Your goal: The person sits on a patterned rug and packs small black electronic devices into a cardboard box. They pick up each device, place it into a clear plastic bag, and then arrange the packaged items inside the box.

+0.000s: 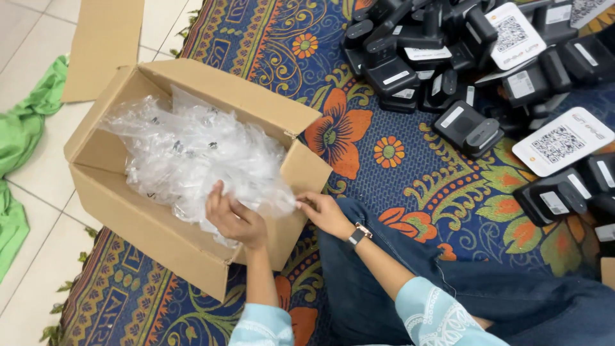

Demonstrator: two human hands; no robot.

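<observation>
A view looking down at a person seated on a patterned carpet, working at a box.

At the far left edge of the frame, a green cloth (16, 147) lies on pale floor tiles (38, 25).

Left of centre sits an open cardboard box (138, 221), its flaps spread outward, one tall flap rising toward the upper left. The box rests partly on the tiles and partly on the carpet. It is filled with a heap of crumpled clear plastic bags (192, 150), some showing small dark parts inside.

At the lower middle of the frame, the left hand (236, 219) reaches over the near wall of the box, fingers curled and clenched on the lower edge of the plastic heap. Just to its right, the right hand (325, 213) hovers at the box's right corner, its fingertips pinching a stretched end of the same plastic. A watch (359, 234) sits on that wrist. Both arms wear light blue sleeves (435, 317), and dark blue trousers (512, 288) fill the lower right.

The carpet (384, 154) is blue with orange flowers and spreads across the centre.

In the upper right, well apart from the hands, lies a large pile of black plastic devices (467, 128), and among them white cards with square codes (562, 141).
</observation>
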